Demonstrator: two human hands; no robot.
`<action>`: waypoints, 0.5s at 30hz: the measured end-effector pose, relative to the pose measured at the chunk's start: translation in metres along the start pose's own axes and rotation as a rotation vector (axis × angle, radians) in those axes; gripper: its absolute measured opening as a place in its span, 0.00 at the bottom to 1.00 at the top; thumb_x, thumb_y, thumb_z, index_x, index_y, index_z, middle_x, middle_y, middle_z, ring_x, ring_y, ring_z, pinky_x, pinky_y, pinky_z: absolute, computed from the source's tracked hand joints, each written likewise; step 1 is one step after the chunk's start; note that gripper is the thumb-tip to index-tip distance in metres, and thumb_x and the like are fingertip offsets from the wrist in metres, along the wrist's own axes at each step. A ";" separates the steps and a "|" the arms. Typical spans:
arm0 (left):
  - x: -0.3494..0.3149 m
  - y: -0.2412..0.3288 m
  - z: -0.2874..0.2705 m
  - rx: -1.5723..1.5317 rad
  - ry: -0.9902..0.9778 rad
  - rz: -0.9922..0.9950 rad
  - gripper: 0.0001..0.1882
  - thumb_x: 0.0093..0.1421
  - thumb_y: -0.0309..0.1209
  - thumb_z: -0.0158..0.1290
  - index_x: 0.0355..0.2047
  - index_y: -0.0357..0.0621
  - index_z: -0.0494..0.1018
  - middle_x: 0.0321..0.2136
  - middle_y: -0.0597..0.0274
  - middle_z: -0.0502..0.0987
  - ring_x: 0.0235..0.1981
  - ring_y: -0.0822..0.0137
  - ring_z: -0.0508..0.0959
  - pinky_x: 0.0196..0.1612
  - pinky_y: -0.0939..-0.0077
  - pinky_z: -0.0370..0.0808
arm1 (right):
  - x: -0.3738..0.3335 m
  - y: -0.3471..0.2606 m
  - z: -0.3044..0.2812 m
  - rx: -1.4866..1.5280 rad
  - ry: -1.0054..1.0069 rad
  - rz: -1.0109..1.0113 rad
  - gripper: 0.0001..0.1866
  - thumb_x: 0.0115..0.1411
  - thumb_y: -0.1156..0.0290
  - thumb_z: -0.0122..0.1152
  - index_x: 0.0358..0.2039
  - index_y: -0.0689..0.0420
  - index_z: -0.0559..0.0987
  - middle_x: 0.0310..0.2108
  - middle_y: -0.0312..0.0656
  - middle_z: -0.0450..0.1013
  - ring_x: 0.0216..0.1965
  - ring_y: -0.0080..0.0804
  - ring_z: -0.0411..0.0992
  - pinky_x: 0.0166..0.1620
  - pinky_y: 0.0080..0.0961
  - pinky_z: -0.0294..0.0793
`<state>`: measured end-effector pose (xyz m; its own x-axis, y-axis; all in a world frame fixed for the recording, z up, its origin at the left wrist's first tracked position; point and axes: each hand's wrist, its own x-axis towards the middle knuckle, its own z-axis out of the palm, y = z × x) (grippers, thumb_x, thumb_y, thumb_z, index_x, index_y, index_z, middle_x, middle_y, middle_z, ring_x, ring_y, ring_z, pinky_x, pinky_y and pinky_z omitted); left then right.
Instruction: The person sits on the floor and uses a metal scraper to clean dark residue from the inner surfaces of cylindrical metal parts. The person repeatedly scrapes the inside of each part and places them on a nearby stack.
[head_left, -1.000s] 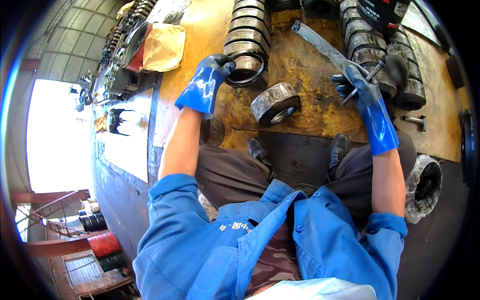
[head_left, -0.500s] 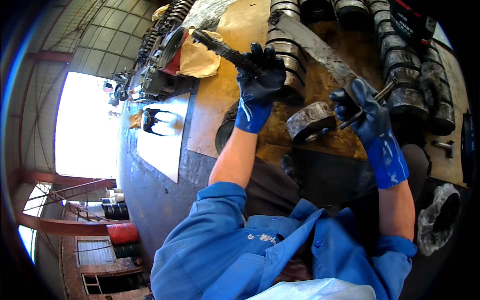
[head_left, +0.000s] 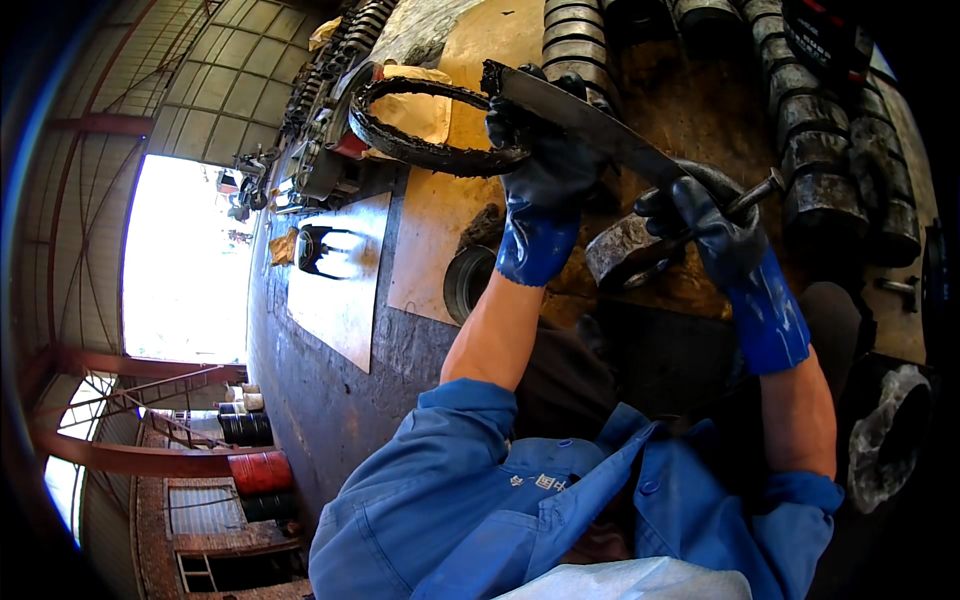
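Note:
My left hand (head_left: 553,168), in a black and blue rubber glove, is closed on the right end of a black, ragged-edged ring (head_left: 432,157) smeared with dark grease. My right hand (head_left: 716,238), gloved alike, grips the near end of a long flat blade (head_left: 595,128); its far end passes over my left fingers, and whether they touch cannot be made out. A metal rod (head_left: 757,193) with a wide end crosses the right palm. Below that hand, a worn thick metal ring (head_left: 612,250) rests on the stained board, partly hidden by the glove.
Rows of stacked metal rings (head_left: 577,40) line the board's far side, with more (head_left: 822,160) at the right. A round hollow part (head_left: 468,285) lies beside my left forearm. A plastic-wrapped ring (head_left: 880,440) is at lower right, and a white sheet (head_left: 340,285) lies on the floor leftward.
The black ring, edge-on before, has turned to show its opening. The blade has come down across my left fingers, and my right hand has shifted slightly left and lower.

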<state>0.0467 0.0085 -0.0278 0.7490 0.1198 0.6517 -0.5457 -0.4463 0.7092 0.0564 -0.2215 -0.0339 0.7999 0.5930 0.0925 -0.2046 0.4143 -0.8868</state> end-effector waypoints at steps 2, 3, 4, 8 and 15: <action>-0.001 0.001 0.000 0.344 0.010 0.029 0.27 0.67 0.47 0.34 0.63 0.51 0.60 0.62 0.59 0.63 0.63 0.56 0.61 0.65 0.51 0.53 | 0.000 0.001 0.000 -0.005 0.009 -0.006 0.18 0.67 0.65 0.49 0.52 0.64 0.72 0.34 0.48 0.79 0.33 0.32 0.78 0.37 0.27 0.80; -0.002 0.001 0.001 0.289 0.005 -0.003 0.27 0.67 0.47 0.35 0.63 0.51 0.60 0.62 0.58 0.62 0.64 0.56 0.60 0.65 0.51 0.53 | 0.000 0.000 0.000 -0.012 0.014 0.007 0.18 0.67 0.66 0.49 0.52 0.64 0.72 0.34 0.48 0.79 0.33 0.32 0.78 0.37 0.27 0.80; -0.002 0.002 0.002 0.262 0.002 -0.018 0.27 0.66 0.46 0.36 0.63 0.51 0.60 0.63 0.58 0.62 0.64 0.56 0.60 0.65 0.51 0.54 | -0.001 0.000 0.001 -0.018 0.018 0.019 0.18 0.67 0.66 0.49 0.52 0.64 0.72 0.34 0.48 0.79 0.32 0.32 0.78 0.37 0.28 0.80; -0.002 0.007 0.011 0.108 0.082 -0.024 0.28 0.66 0.47 0.36 0.63 0.49 0.59 0.63 0.56 0.61 0.64 0.56 0.59 0.65 0.50 0.53 | -0.002 0.004 0.001 -0.037 -0.004 -0.030 0.18 0.67 0.66 0.49 0.52 0.64 0.72 0.34 0.48 0.79 0.34 0.31 0.78 0.38 0.27 0.80; -0.004 0.010 0.010 -1.224 0.132 -0.286 0.26 0.67 0.52 0.36 0.63 0.65 0.60 0.63 0.68 0.62 0.63 0.59 0.61 0.64 0.48 0.53 | 0.002 0.011 0.002 -0.119 -0.055 -0.058 0.18 0.67 0.65 0.49 0.51 0.64 0.73 0.35 0.47 0.79 0.36 0.29 0.78 0.39 0.26 0.79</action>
<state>0.0423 -0.0053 -0.0263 0.8928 0.1948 0.4062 -0.4135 0.7122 0.5673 0.0546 -0.2146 -0.0426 0.7754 0.6088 0.1674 -0.0878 0.3666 -0.9262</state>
